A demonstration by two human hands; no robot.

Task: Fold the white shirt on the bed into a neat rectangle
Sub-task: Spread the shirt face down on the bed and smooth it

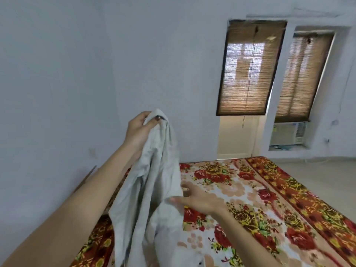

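Shirt [152, 180], white, is lifted off the bed [250, 191] and hangs over its left side, towards the near edge. The long axis is close to vertical and leans slightly, with the top further out and the bottom nearer the camera. The cloth is bunched into long folds from top to bottom. Its lower end runs out of view at the bottom, so I cannot tell whether it touches the cover. Which part of the garment is uppermost also cannot be told.

Left hand [138, 130] is raised high, with thumb and fingers clamped on the gathered top of the shirt. A small peak of cloth sticks up above the grip.

Right hand [200, 199] is low, just right of the hanging cloth and above the bed cover. Its fingers are stretched out and apart, pointing left. The thumb lies against a lower fold at the shirt's right edge. The hand is blurred; no closed grip shows.

Bed has a floral cover of red and yellow roses on a pale ground with a dark red border. Right of the shirt the cover lies flat, with open room out to the far right corner. The bordered right edge runs diagonally from that corner to the bottom right of the view, with pale floor [327, 170] beyond it. The left edge sits close to the wall [57, 74].

Two woven blinds [248, 68] hang on the far wall. A window air-conditioning unit [289, 132] sits under the right-hand one.
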